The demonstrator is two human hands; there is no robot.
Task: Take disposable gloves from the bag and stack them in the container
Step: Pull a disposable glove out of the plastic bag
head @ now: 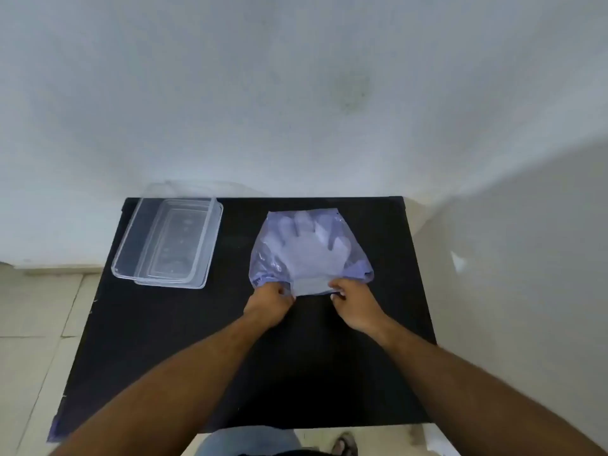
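Observation:
A translucent purple bag (357, 269) lies flat on the black table (197, 340), right of centre. Pale disposable gloves (307, 246) show through it, fingers pointing away from me. My left hand (268, 304) pinches the bag's near edge at its left corner. My right hand (357, 307) pinches the same edge at its right side. A clear rectangular plastic container (167, 241) stands at the table's far left corner, open on top, with nothing visible inside it.
The table's far edge meets a white wall (296, 93). Tiled floor (29, 324) lies to the left, and a wall rises to the right. My foot in a sandal (345, 444) shows below the near edge.

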